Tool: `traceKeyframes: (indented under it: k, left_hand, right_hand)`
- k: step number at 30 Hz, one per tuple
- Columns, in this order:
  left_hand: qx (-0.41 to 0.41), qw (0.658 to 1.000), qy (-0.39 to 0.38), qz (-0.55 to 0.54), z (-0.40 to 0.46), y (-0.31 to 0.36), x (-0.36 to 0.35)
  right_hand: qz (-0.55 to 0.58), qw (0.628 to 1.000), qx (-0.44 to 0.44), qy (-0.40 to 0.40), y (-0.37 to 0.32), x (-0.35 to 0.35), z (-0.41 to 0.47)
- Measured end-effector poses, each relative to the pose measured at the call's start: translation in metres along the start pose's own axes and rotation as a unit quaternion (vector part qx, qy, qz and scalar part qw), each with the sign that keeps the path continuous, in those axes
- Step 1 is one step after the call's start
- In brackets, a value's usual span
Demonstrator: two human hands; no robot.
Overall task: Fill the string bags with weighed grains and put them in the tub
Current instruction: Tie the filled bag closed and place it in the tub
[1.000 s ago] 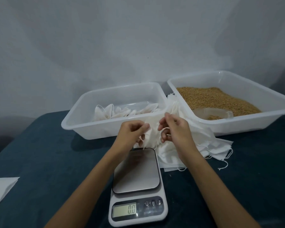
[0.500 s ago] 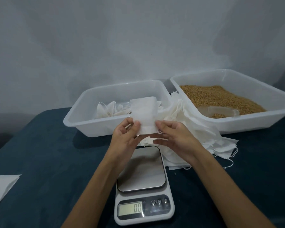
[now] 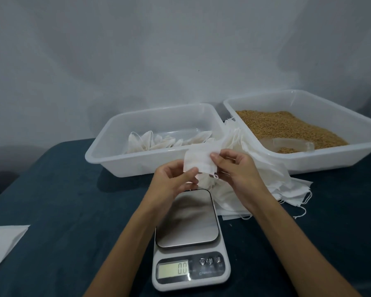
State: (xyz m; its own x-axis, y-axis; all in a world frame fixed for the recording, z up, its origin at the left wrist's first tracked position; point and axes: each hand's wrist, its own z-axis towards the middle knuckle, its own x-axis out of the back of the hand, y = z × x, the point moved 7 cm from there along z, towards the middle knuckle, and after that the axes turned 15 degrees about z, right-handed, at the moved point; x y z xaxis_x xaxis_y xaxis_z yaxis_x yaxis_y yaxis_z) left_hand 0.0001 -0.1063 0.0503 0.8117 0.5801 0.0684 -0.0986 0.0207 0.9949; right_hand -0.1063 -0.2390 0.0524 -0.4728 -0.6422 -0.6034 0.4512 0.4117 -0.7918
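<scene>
Both hands hold one empty white string bag (image 3: 198, 160) above the far end of the scale. My left hand (image 3: 174, 179) pinches its lower left corner; my right hand (image 3: 234, 170) pinches its right edge near the drawstring. A pile of empty white bags (image 3: 266, 183) lies behind my right hand, between the two tubs. The left clear tub (image 3: 107, 155) holds several filled white bags (image 3: 150, 141). The right clear tub (image 3: 330, 159) holds brown grains (image 3: 287, 127) and a clear scoop (image 3: 287, 144) with some grains in it. The digital scale (image 3: 186, 219) reads 0.0, its steel plate bare.
A dark blue cloth (image 3: 73, 211) covers the table. A white sheet (image 3: 2, 241) lies at the left edge. A grey wall stands close behind the tubs.
The bag was pulled from the pile, held upright half a second ago, and is now lower and turned sideways between both hands.
</scene>
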Motion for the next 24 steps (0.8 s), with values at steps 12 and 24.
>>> traceKeyframes:
  k: [12, 24]
  left_hand:
    - [-0.078, 0.984, 0.091, 0.135, -0.007, 0.015, 0.003]
    - [-0.098, 0.978, 0.088, 0.160, -0.004, 0.014, 0.006]
  right_hand:
    - [-0.279, 0.938, 0.157, -0.131, 0.005, -0.034, -0.016]
    - [-0.166, 0.970, 0.150, -0.091, -0.004, -0.030, -0.018]
